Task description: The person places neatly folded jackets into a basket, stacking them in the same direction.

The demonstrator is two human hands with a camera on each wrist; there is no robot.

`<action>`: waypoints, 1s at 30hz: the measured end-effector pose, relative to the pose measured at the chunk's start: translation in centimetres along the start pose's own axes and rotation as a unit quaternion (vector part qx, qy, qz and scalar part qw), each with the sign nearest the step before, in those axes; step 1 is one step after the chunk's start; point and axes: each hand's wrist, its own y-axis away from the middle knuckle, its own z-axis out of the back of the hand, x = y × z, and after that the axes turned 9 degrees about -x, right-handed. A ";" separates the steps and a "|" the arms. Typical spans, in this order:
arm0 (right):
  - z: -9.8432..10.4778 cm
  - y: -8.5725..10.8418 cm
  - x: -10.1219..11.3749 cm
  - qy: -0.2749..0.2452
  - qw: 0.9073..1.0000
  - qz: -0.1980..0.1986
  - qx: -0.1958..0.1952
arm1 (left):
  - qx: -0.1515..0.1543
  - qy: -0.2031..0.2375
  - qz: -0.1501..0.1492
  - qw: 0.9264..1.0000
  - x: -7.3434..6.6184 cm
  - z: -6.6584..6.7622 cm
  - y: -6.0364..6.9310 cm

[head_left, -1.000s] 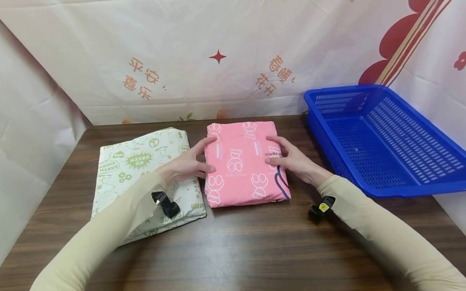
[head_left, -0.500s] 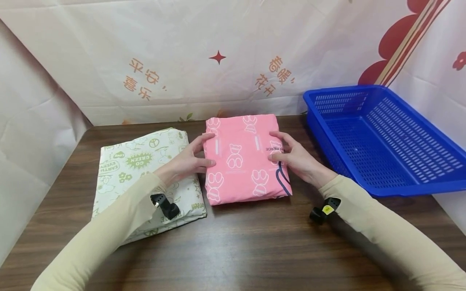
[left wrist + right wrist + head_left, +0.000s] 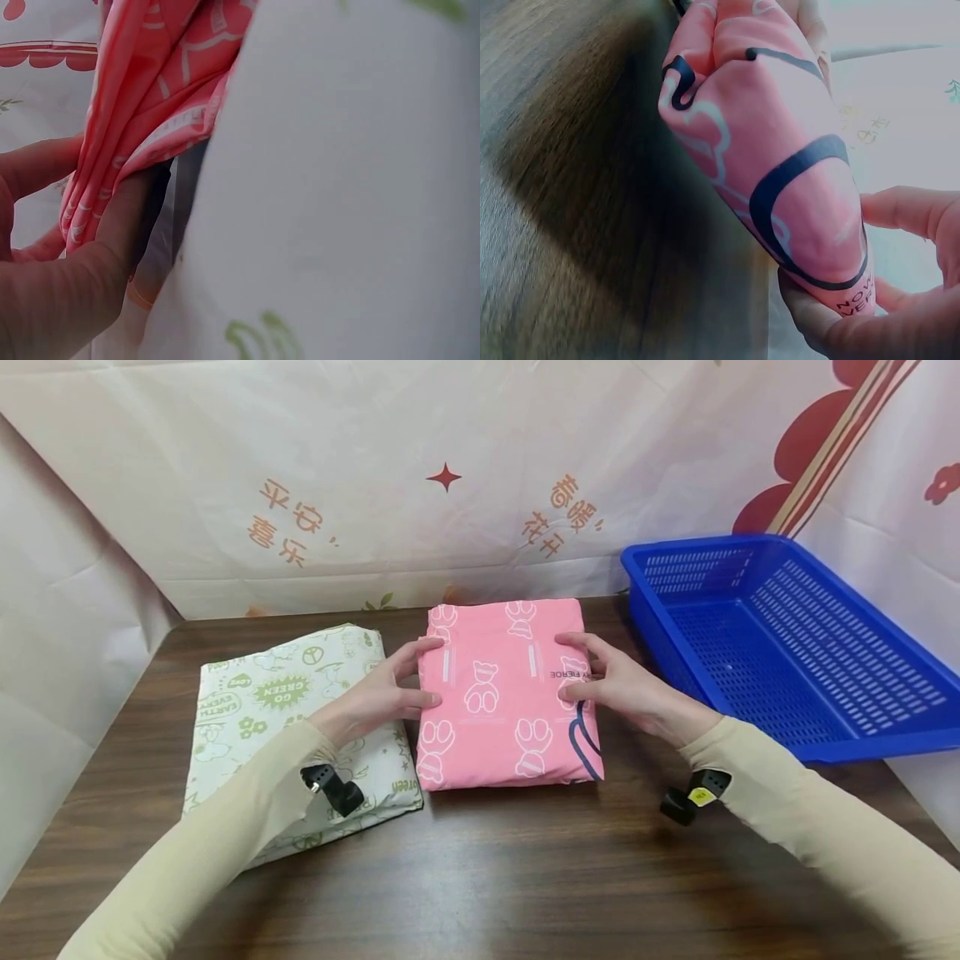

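Observation:
A pink folded bundle with white bear prints (image 3: 498, 702) is between both hands in the head view. My left hand (image 3: 382, 693) grips its left edge, thumb and fingers curled round it; the left wrist view shows the fingers (image 3: 45, 165) on the layered pink edge (image 3: 97, 187). At the right edge my right hand (image 3: 630, 685) holds it, and in the right wrist view that hand (image 3: 885, 300) pinches the bundle's side (image 3: 780, 150). Some fingertips are hidden beneath. The bundle's side stands above the wooden surface in the right wrist view.
A white package with green prints (image 3: 285, 693) lies at the left, under the left forearm. The blue perforated basket (image 3: 720, 685) stands at the right, close beyond the right hand. A printed curtain (image 3: 450, 543) hangs behind the wooden table (image 3: 465, 877).
The pink bundle moved up slightly in the head view, then back down a little, with both hands gripping it. The right hand and forearm have shifted slightly to the right.

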 end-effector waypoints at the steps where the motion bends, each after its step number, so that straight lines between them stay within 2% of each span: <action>1: 0.1 0.1 0.1 0.003 1.000 0.000 0.004 | 0.002 0.001 -0.002 1.000 0.0 0.0 0.0; 7: 1.1 0.5 0.6 0.017 1.000 0.007 0.022 | 0.011 0.004 -0.015 1.000 -0.5 -0.4 0.4; 21: 3.8 1.3 0.8 0.029 0.999 0.004 0.028 | 0.021 0.030 -0.032 0.999 -2.0 -2.5 0.7; 30: 5.6 1.6 1.0 0.047 0.999 0.003 0.028 | 0.007 0.031 -0.041 0.999 -2.6 -4.0 0.5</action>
